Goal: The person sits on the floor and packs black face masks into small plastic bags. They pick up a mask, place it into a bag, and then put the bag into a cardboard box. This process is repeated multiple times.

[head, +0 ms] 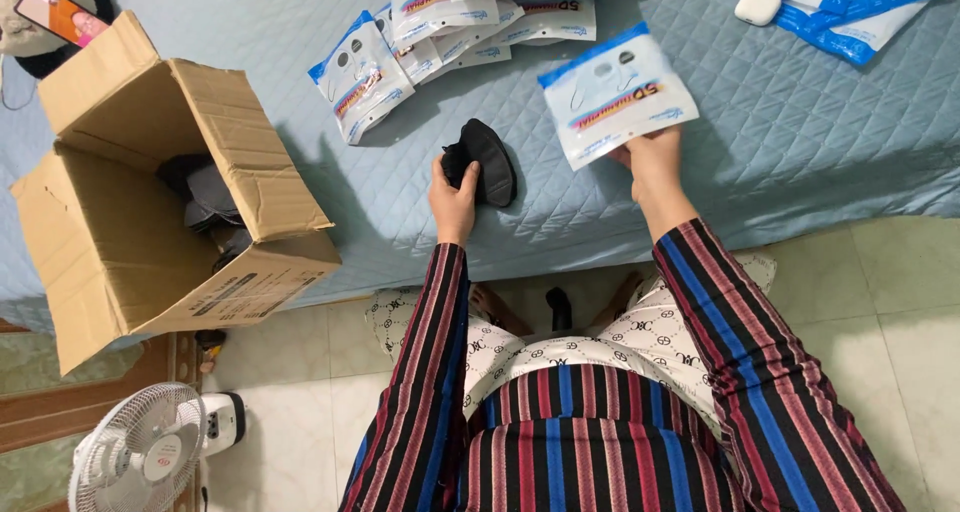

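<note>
My left hand (452, 194) grips a folded black face mask (484, 160) just above the light blue quilted bed cover (780, 142). My right hand (652, 160) holds a flat white and blue plastic pouch (615, 92) by its lower edge, tilted slightly over the bed. Both arms wear sleeves striped in black, red and blue. A heap of several similar white and blue pouches (450, 22) lies on the bed beyond the mask, with one pouch (360, 72) apart at its left.
An open cardboard box (150, 252) holding dark masks sits on the bed's left edge. A phone (58, 12) rests behind it. More blue pouches (860, 7) and a white earbud case (757, 6) lie far right. A white fan (140, 452) stands on the tiled floor.
</note>
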